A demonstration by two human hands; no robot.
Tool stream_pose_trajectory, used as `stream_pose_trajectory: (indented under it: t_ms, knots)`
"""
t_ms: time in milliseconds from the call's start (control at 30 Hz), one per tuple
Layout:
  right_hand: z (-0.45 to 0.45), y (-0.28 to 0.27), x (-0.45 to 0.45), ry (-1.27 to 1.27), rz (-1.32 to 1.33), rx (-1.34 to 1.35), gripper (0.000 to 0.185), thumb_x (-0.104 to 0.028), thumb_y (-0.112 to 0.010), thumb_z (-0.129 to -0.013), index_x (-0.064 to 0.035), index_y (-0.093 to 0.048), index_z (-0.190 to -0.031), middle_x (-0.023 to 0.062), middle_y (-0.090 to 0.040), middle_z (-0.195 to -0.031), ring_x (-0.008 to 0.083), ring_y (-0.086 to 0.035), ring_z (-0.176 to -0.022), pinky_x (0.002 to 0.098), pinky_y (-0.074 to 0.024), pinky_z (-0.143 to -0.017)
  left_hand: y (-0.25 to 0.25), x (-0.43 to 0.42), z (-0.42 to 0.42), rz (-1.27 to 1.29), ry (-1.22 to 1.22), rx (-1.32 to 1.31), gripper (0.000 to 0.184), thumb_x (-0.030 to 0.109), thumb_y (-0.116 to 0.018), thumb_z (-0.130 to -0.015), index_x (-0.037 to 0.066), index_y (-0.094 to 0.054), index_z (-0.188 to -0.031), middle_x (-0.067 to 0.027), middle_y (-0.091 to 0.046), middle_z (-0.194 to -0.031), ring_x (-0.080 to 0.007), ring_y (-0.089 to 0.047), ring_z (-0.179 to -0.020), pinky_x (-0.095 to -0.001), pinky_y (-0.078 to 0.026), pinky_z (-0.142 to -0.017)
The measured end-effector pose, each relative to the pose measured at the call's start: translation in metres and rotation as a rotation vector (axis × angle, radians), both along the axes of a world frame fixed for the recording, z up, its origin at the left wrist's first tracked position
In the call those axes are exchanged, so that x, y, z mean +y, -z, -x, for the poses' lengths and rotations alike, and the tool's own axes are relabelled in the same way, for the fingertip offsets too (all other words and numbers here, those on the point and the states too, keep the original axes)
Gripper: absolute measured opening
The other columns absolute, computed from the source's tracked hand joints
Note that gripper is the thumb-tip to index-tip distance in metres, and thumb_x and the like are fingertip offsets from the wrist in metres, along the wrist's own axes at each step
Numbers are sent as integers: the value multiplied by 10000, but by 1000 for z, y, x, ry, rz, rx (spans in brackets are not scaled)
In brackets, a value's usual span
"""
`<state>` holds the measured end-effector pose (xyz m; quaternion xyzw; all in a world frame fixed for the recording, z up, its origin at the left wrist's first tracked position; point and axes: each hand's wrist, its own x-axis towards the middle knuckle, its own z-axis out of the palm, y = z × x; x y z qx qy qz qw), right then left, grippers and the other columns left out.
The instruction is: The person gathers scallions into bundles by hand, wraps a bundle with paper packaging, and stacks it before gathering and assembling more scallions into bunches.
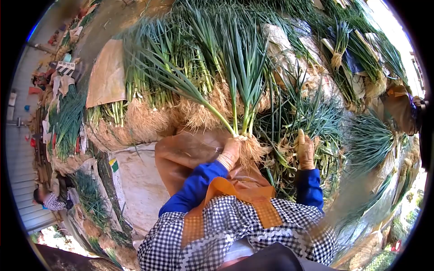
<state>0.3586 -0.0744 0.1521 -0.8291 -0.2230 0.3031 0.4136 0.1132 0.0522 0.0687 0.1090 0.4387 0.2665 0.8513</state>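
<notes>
My left hand [231, 151] is closed around several green onions [247, 97] just above their roots. Their pale, stringy roots [251, 151] hang to the right of the hand, and the long leaves fan out away from me. One stalk leans off to the left. My right hand [305, 151] is apart from that bunch, with one finger stretched out and the others only partly visible; I see nothing held in it. It is over a heap of loose leaves and trimmings [282, 156]. A brown apron [185, 153] covers my lap.
Rows of rooted green onions [149, 86] lie ahead, partly under a tan sheet [108, 74]. A white sack [138, 174] is at my left. More bunches [370, 140] lie to the right. Another person [54, 201] is at the far left, near a corrugated wall [34, 180].
</notes>
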Motion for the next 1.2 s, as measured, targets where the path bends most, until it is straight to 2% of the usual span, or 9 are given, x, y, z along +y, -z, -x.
stream_pose_trajectory:
  t_ms: [100,333,467,533,733,800,867,1067,1200]
  knots:
    - [-31,9,-3,-555,1128,-628,740,-672,-319,-824,-17,-664,-806,149,-639,-688,242,-648,-652,323,-481,-555,-16,-4,4,-1,80,16,273,-3,-583,-764,-49,-571,-1033,-134,-631,-879,-221,-622,-782,-322,-527,-715]
    - [55,5,142,-363,29,241,583,-535,-450,-841,-17,-547,-1092,164,-620,-1016,246,-627,-741,346,-460,-735,-38,-11,0,-148,159,128,248,-2,-629,-756,-10,-598,-1002,-43,-618,-834,-148,-592,-758,-249,-484,-712]
    - [60,79,154,-762,82,-881,263,-189,-427,-890,-81,-537,-1104,153,-582,-832,299,-600,-789,367,-489,-650,-30,-13,-2,-294,-4,155,225,-15,-611,-774,2,-585,-997,-31,-599,-887,-129,-566,-808,-237,-461,-743]
    - [67,68,127,-832,109,-792,227,-196,-447,-882,-73,-540,-1048,145,-587,-844,306,-591,-758,372,-476,-610,-19,-11,-2,-308,-94,166,248,-15,-600,-784,6,-578,-1031,-28,-596,-910,-129,-563,-818,-241,-461,-747]
    - [68,-39,5,-384,122,543,372,-385,-489,-901,-28,-541,-813,52,-463,-544,135,-474,-532,307,-413,-506,1,-4,1,-167,-132,65,222,13,-554,-828,13,-553,-1049,-96,-618,-836,-197,-601,-644,-311,-521,-571]
    - [1,-25,-23,-314,283,375,322,-305,-509,-887,-30,-542,-1050,89,-538,-634,237,-600,-636,340,-497,-591,-35,-1,0,-40,-131,-38,189,41,-548,-843,26,-549,-1032,-107,-613,-756,-224,-605,-593,-322,-527,-529]
    - [-46,4,-47,-539,768,-740,265,-336,-501,-892,-87,-562,-960,55,-529,-613,175,-561,-553,298,-482,-527,-58,0,-2,-11,-98,-45,174,62,-554,-848,32,-553,-1019,-106,-612,-768,-222,-605,-622,-327,-529,-556]
    - [39,14,66,-289,114,-38,409,-475,-524,-839,-76,-600,-891,140,-644,-764,289,-618,-772,354,-468,-664,-37,5,3,90,-17,-112,172,81,-576,-842,21,-554,-1001,-103,-611,-813,-218,-612,-710,-335,-527,-616]
    - [94,19,124,-382,85,-292,478,-532,-585,-766,-62,-607,-849,161,-638,-757,310,-619,-757,366,-475,-672,-44,3,9,2,39,-139,168,83,-573,-842,19,-554,-996,-96,-606,-794,-218,-612,-710,-320,-523,-615]
